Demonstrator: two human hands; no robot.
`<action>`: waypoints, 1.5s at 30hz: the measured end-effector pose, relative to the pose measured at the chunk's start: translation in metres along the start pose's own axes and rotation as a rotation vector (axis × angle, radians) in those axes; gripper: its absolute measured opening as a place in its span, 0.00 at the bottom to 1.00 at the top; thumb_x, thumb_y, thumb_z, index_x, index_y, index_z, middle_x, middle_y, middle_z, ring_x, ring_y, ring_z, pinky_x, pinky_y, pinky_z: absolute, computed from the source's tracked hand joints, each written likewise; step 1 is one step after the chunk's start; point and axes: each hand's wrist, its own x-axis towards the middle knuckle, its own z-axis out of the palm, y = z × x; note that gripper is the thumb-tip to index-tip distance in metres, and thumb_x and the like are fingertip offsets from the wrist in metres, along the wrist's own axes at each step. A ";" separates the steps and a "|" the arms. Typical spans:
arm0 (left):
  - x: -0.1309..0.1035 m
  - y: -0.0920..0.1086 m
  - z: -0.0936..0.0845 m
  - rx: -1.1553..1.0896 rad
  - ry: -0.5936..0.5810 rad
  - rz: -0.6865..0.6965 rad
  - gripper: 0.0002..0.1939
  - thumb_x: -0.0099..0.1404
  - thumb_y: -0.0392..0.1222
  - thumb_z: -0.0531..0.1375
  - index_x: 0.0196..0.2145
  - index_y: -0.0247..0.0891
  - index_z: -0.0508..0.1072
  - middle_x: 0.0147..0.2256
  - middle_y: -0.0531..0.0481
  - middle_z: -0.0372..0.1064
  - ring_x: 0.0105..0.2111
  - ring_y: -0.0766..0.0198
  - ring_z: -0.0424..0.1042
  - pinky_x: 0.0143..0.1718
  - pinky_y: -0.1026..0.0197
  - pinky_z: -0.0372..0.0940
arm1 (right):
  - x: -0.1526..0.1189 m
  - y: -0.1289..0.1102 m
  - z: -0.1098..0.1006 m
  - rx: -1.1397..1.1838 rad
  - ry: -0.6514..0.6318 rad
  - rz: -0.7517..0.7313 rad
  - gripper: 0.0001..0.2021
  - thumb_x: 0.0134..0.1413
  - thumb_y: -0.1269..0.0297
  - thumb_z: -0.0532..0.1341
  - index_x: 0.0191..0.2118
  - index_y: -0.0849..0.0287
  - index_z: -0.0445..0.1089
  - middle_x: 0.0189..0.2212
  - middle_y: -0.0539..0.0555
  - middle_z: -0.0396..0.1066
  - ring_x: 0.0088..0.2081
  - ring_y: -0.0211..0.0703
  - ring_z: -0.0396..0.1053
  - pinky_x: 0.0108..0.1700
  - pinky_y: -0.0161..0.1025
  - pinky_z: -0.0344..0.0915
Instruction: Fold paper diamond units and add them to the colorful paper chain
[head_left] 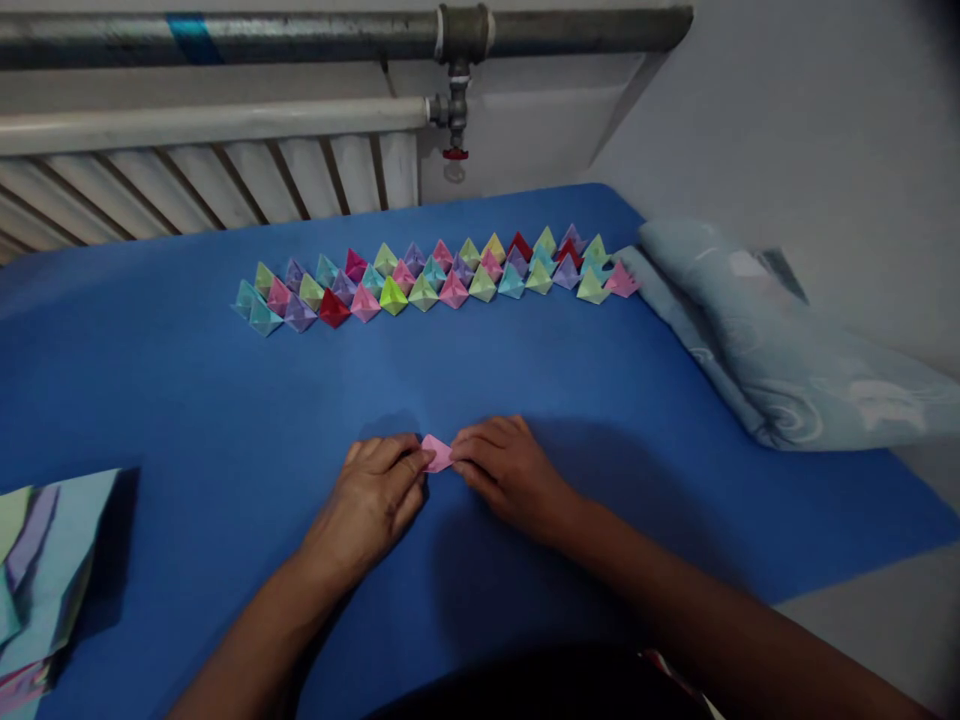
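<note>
A small pink folded paper (436,453) is between my two hands, low over the blue surface. My left hand (381,487) pinches its left side, with the thumb lying across the paper. The fingers of my right hand (510,468) are closed on its right corner. Beyond my hands, folded paper boats (424,292) in pink, green, blue, purple, yellow and red stand in close rows across the surface. The fingertips cover part of the pink paper's edges.
Loose coloured paper sheets (79,520) lie at the left edge. A folded light-blue patterned cloth (750,340) rests at the right, by the wall. Behind the blue surface (247,420) are a white radiator (217,122), a metal pipe (315,38) and a red-handled valve (455,154).
</note>
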 end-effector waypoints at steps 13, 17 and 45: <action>-0.001 0.000 0.000 -0.079 0.002 -0.226 0.08 0.70 0.42 0.54 0.36 0.39 0.72 0.38 0.49 0.72 0.40 0.60 0.71 0.43 0.53 0.61 | 0.004 0.001 0.005 0.082 0.091 0.088 0.03 0.60 0.68 0.61 0.35 0.59 0.72 0.42 0.53 0.74 0.43 0.44 0.68 0.45 0.43 0.55; -0.001 -0.001 0.002 -0.059 -0.003 -0.245 0.08 0.70 0.41 0.54 0.35 0.38 0.71 0.38 0.49 0.72 0.39 0.59 0.72 0.44 0.52 0.60 | 0.006 -0.001 0.005 0.068 0.097 0.096 0.04 0.60 0.69 0.60 0.34 0.59 0.71 0.42 0.53 0.74 0.43 0.44 0.67 0.46 0.43 0.55; 0.006 0.004 0.003 0.092 -0.043 -0.257 0.12 0.72 0.42 0.52 0.33 0.36 0.69 0.38 0.44 0.71 0.40 0.55 0.70 0.42 0.50 0.61 | 0.009 -0.007 0.009 0.045 0.103 0.161 0.06 0.57 0.71 0.58 0.29 0.58 0.65 0.40 0.55 0.74 0.43 0.46 0.67 0.46 0.45 0.57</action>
